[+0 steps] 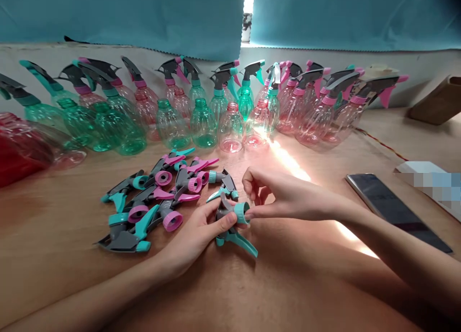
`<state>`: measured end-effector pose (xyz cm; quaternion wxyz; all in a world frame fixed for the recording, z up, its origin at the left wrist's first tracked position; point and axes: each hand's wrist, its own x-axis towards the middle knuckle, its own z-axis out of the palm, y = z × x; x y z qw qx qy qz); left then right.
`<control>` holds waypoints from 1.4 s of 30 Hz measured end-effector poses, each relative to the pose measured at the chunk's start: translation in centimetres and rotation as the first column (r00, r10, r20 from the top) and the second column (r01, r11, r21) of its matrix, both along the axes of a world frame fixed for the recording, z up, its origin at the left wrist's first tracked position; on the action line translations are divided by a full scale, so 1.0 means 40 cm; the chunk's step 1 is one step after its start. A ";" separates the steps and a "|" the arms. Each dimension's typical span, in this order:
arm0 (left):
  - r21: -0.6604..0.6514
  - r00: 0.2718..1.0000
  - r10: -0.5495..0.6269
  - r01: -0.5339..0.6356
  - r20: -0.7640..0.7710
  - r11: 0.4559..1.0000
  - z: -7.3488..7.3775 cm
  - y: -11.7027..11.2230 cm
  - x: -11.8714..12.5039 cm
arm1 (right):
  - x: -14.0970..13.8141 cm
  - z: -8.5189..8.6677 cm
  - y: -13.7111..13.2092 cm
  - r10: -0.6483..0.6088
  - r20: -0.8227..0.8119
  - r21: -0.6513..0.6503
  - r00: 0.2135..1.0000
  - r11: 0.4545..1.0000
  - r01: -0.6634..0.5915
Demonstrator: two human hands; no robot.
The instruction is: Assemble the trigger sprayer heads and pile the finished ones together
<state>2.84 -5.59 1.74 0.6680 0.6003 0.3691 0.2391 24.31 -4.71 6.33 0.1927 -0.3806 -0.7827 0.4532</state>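
Note:
My left hand [194, 236] grips a grey and teal spray trigger head [232, 224] low over the wooden table [288, 284], thumb pressed near its teal screw cap. My right hand [277, 195] meets it from the right, fingertips pinched at the cap's opening; what they pinch is too small to make out. Another teal trigger head [224, 184] lies just behind the hands. A pile of loose grey trigger heads [151, 202] with pink or teal caps lies left of my left hand.
Green and pink clear bottles [201, 123], some fitted with trigger heads, stand in a row along the back. Red bottles [21, 149] lie at the far left. A dark phone [392, 209] and a white box [428, 178] rest at the right. Sunlight streaks across the table.

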 end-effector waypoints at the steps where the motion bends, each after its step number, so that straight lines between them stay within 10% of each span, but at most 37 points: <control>1: -0.018 1.000 0.002 -0.002 0.014 1.000 -0.003 0.001 -0.001 | -0.001 -0.008 0.001 -0.002 -0.019 -0.011 1.000 1.000 0.002; 18: -0.119 0.995 0.069 -0.061 0.070 0.991 -0.011 0.016 -0.008 | -0.034 -0.067 -0.016 -0.050 -0.146 0.051 0.988 0.997 0.058; 24: 0.157 0.988 0.006 0.019 -0.155 0.987 0.037 0.026 -0.016 | -0.033 -0.047 -0.021 -0.049 -0.100 -0.007 0.994 0.999 0.048; 30: 0.479 0.953 -0.008 0.159 -0.301 0.863 0.105 0.034 -0.029 | -0.028 -0.012 -0.043 -0.112 -0.084 0.093 0.990 0.988 0.120; 42: 0.647 0.955 0.085 0.126 -0.284 0.752 0.076 -0.008 -0.031 | -0.037 0.019 -0.082 -0.107 0.054 0.332 0.993 0.940 0.083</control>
